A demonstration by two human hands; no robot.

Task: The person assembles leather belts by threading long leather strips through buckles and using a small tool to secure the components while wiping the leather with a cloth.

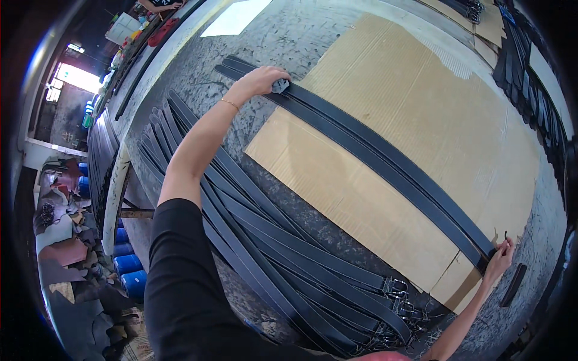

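Observation:
Two dark leather belts with light edge stitching lie side by side across a flat cardboard sheet. Near their far left end, my left hand is closed round a small grey-blue wad, perhaps cloth or sponge, and presses it on the belts. At the near right end my right hand grips the belt ends, its fingers partly hidden. A thin dark tip sticks up beside those fingers; I cannot tell what it is.
A pile of stitched belts with metal buckles spreads at the near left. A short dark strip lies right of my right hand. More dark strips hang along the right edge. Blue containers and leather scraps are at lower left.

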